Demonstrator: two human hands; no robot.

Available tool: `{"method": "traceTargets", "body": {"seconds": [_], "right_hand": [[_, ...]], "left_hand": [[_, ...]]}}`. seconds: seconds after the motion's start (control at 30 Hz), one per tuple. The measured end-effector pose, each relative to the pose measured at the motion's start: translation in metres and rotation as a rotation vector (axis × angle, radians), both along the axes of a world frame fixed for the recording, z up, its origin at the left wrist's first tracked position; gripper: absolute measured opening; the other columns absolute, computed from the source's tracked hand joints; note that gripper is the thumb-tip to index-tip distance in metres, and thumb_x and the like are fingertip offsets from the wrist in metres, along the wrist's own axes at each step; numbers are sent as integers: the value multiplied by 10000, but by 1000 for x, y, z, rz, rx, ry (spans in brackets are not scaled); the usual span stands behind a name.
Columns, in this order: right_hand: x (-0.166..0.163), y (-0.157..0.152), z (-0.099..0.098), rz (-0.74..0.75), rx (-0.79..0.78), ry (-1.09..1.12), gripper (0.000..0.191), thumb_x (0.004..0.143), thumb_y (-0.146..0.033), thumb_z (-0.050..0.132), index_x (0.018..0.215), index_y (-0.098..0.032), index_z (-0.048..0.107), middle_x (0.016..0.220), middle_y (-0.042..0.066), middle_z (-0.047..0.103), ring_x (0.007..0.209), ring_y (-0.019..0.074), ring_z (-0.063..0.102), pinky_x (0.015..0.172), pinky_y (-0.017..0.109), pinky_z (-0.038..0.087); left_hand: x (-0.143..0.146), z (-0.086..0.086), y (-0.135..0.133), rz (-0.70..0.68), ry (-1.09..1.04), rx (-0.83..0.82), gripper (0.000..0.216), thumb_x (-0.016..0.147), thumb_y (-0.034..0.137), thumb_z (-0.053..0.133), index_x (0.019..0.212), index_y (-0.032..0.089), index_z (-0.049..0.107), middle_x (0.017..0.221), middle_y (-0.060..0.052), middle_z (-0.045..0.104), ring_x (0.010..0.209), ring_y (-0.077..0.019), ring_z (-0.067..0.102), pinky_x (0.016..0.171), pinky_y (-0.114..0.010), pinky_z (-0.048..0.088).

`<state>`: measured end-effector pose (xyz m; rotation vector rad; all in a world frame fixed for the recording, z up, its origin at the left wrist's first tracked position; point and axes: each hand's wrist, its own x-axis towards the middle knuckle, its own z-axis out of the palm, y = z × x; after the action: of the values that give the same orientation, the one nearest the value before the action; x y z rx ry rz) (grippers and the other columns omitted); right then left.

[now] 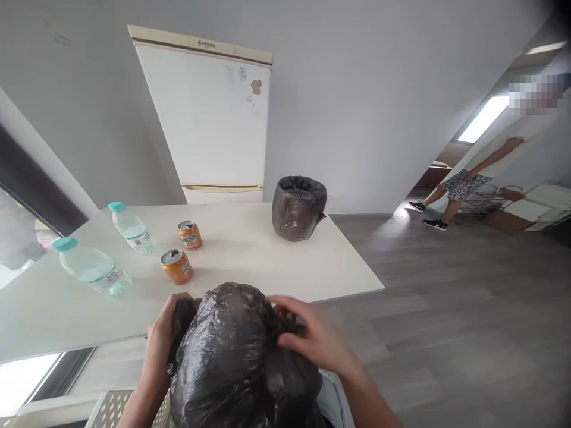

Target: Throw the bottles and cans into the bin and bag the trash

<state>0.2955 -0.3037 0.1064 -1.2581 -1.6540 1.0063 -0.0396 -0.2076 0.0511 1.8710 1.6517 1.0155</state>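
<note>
A bulging black plastic bag (236, 362) fills the lower middle of the view, close in front of me. My left hand (163, 339) grips the bag's left side, fingers curled into the plastic. My right hand (307, 336) lies on its upper right, fingers bent and pinching the plastic. A white perforated bin (111, 410) shows just under the bag at the lower left.
A white table (250, 261) carries two orange cans (177, 266), two water bottles (91, 266) and a small bin lined with a black bag (298, 207). A white fridge (209, 116) stands behind. Another person's legs (446, 199) are at the far right on the grey floor.
</note>
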Motion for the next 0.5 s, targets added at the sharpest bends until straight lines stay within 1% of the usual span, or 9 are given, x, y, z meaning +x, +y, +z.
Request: {"method": "traceTargets", "body": {"seconds": [0.03, 0.07, 0.1, 0.17, 0.27, 0.33, 0.37, 0.43, 0.5], "right_hand": [[-11, 3, 3, 44, 0, -10, 372, 928, -514, 765, 1234, -304, 777, 1103, 55, 757, 968, 228, 688, 897, 346, 532], [-18, 6, 6, 41, 5, 5, 259, 955, -474, 740, 1119, -284, 805, 1015, 45, 760, 932, 220, 691, 884, 337, 526], [-19, 8, 7, 5, 16, 42, 223, 986, -453, 700, 1031, -263, 807, 968, 46, 753, 918, 216, 690, 872, 329, 522], [-6, 8, 5, -155, 63, 148, 267, 1018, -460, 644, 975, -235, 782, 1012, 68, 736, 968, 222, 682, 859, 315, 522], [41, 0, -11, -437, 151, 216, 284, 957, -510, 717, 952, -228, 754, 1174, 98, 700, 1113, 248, 648, 858, 291, 528], [78, -10, -25, -579, 141, 225, 299, 889, -526, 784, 945, -233, 763, 1232, 107, 705, 1162, 271, 648, 872, 301, 538], [98, -16, -32, -665, 123, 266, 336, 843, -549, 812, 957, -236, 767, 1227, 113, 723, 1133, 285, 669, 850, 317, 551], [135, -32, -39, -860, 20, 392, 456, 721, -586, 864, 1016, -252, 768, 1099, 112, 774, 972, 301, 720, 740, 348, 559], [171, -58, -37, -1068, -58, 417, 566, 594, -548, 895, 1073, -268, 782, 1035, 109, 792, 865, 322, 732, 647, 378, 540]], "left_hand": [[0, -1, 1, 1, 11, -7, 279, 907, 375, 495, 1112, 247, 634, 870, 8, 739, 773, -204, 658, 748, -279, 498], [0, -2, 2, -2, 21, -14, 282, 918, 380, 479, 1112, 247, 635, 840, 14, 730, 741, -197, 649, 736, -275, 497], [-1, -3, 3, -13, 29, -25, 285, 911, 389, 487, 1109, 248, 636, 824, 18, 727, 717, -194, 646, 719, -271, 498], [-4, -7, 4, -34, 39, -38, 294, 877, 402, 528, 1103, 248, 636, 840, 13, 739, 719, -199, 665, 696, -267, 507], [-8, -18, 4, -32, 20, -50, 278, 904, 403, 500, 1093, 255, 641, 867, -2, 755, 755, -210, 701, 694, -273, 523], [-8, -29, 3, -51, -34, -98, 294, 968, 447, 448, 1089, 261, 641, 840, -8, 753, 746, -211, 708, 713, -290, 545], [-7, -35, 2, -76, -84, -133, 314, 985, 483, 439, 1095, 261, 633, 825, -9, 750, 738, -212, 710, 718, -301, 559], [-5, -46, 1, -117, -195, -183, 346, 991, 539, 455, 1135, 259, 597, 839, -15, 753, 752, -219, 722, 728, -326, 587], [-2, -54, 0, -121, -252, -196, 356, 987, 551, 482, 1176, 260, 561, 884, -23, 759, 780, -224, 734, 734, -347, 602]]}}
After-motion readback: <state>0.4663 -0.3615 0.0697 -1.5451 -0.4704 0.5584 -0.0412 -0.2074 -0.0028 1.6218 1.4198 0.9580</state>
